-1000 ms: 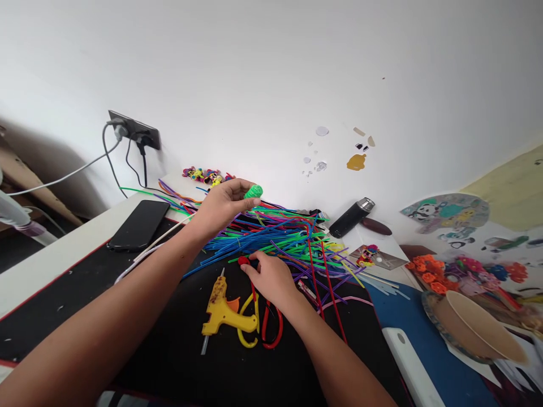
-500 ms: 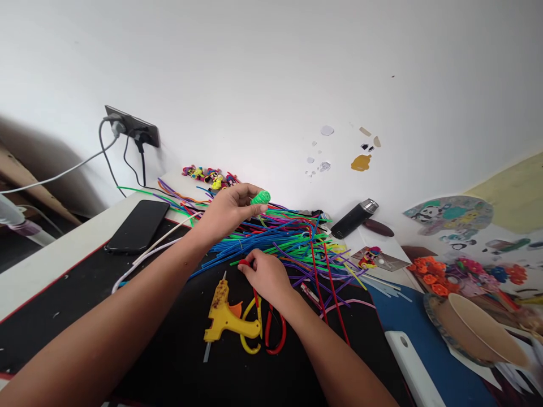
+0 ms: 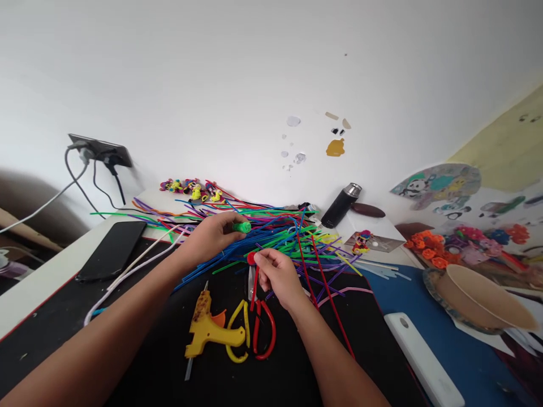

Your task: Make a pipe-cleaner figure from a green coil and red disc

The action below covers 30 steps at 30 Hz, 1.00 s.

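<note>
My left hand is closed around a green coiled pipe cleaner, held over the pile of pipe cleaners. Just below and to the right, my right hand pinches a small red coiled pipe cleaner between thumb and fingers. From that coil a straight red tail hangs over the scissors, which have one red and one yellow handle. Left of the scissors a yellow glue gun lies on the black mat, a glue stick poking out of its back.
At the left lies a black phone, below a wall socket with cables. Several small pipe-cleaner figures sit against the wall. On the right are a black flask, a white bar-shaped object and a beige bowl.
The camera view has shifted. My left hand has come down with the green coil, closer to my right hand. The red coil in my right hand shows more clearly now.
</note>
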Tool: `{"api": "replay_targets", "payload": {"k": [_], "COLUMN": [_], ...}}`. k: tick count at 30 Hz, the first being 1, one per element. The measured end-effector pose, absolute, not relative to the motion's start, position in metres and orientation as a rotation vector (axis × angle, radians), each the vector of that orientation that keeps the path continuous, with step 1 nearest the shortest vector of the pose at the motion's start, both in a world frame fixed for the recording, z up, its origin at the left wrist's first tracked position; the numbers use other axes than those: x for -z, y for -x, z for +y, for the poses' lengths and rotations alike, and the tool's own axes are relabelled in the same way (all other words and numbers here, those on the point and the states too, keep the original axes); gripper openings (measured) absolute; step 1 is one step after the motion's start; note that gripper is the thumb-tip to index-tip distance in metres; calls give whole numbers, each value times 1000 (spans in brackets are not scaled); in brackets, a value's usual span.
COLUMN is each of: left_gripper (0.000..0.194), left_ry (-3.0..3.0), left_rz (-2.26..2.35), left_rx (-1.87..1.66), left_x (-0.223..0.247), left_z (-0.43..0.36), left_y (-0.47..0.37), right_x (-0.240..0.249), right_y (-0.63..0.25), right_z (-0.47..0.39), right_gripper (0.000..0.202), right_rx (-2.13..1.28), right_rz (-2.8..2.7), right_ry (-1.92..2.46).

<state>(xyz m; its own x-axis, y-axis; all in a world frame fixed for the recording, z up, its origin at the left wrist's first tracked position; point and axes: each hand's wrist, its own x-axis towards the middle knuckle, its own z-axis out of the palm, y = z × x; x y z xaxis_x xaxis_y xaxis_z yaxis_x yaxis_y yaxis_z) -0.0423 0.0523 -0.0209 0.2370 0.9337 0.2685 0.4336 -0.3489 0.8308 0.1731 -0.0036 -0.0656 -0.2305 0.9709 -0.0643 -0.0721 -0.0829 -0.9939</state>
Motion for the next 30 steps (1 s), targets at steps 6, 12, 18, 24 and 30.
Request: {"api": "replay_targets", "payload": {"k": [6,12,18,24,30], "left_gripper": [26,25,24,25,24], "left_ry": [-2123,-2168,-2141,-2099,-2116], "left_rz": [1214,1209,1203,1186,1169], "left_rx": [-891,-822,-824,-871,-870], "left_x": [22,25,24,24,25], "left_z": [40,34,29,28,28], "left_y": [22,13,8,6,6], "right_x": [61,56,50,49,52], "right_y": [-194,-197,-199,-198,-196], "right_z": [2,4,3,2,2], "right_gripper": [48,48,51,52,51], "right_rx": [-1493,-1516,-1519,-1519,-1493], "right_rz": [-1080,-983,-991,-990,-989], "right_ry": [998,943,916,910,945]}}
